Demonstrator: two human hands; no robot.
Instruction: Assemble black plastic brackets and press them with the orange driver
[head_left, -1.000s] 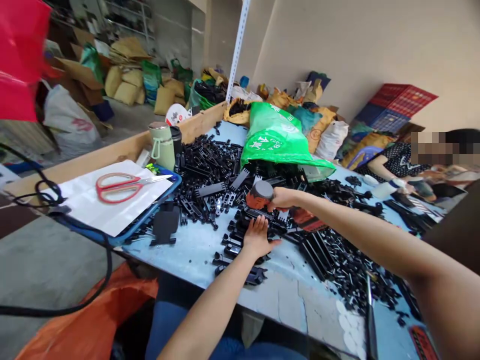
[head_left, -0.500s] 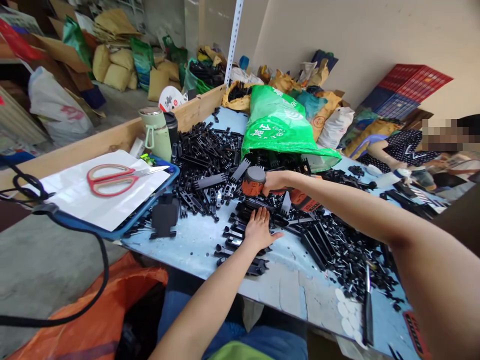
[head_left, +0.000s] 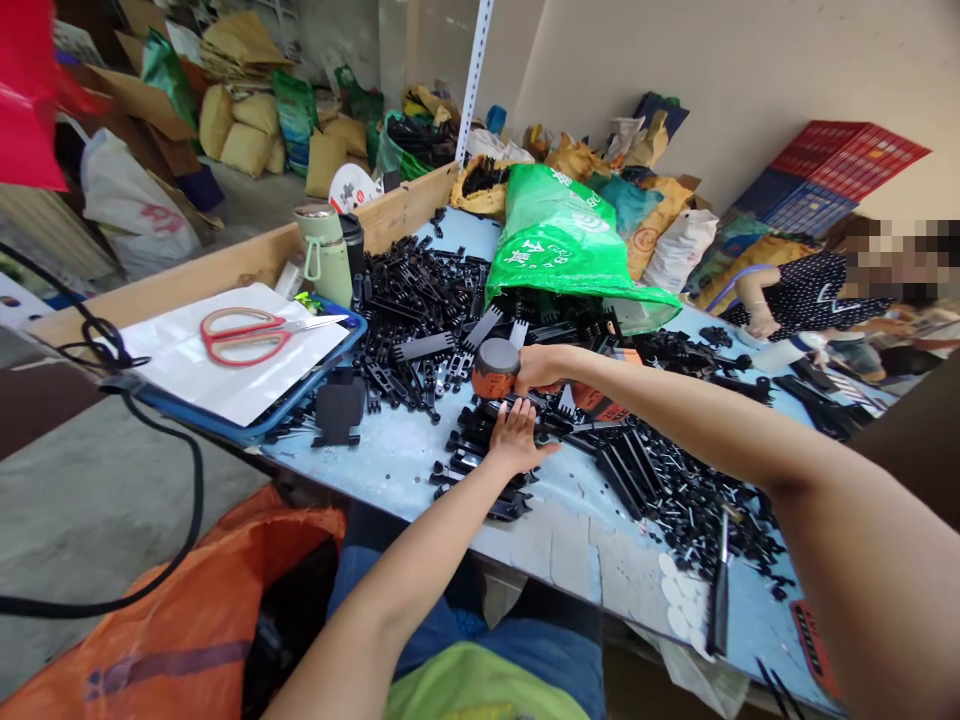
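My right hand is wrapped round an orange and grey power drill, whose rounded end faces me above the row of black parts. With fingers spread, my left hand rests on the black plastic parts lined up on the light blue table. The drill's tip is hidden. Loose black parts are heaped beyond my hands, and small black pieces with screws lie to the right. A green bag lies open over more black parts.
Red scissors and white paper lie on a blue tray at the left, beside a green flask. A hammer and white discs are near the right front edge. Another person sits at the far right.
The view has shifted slightly. The drill and my right hand have moved a little left along the row, and my left hand has slid slightly away from me.
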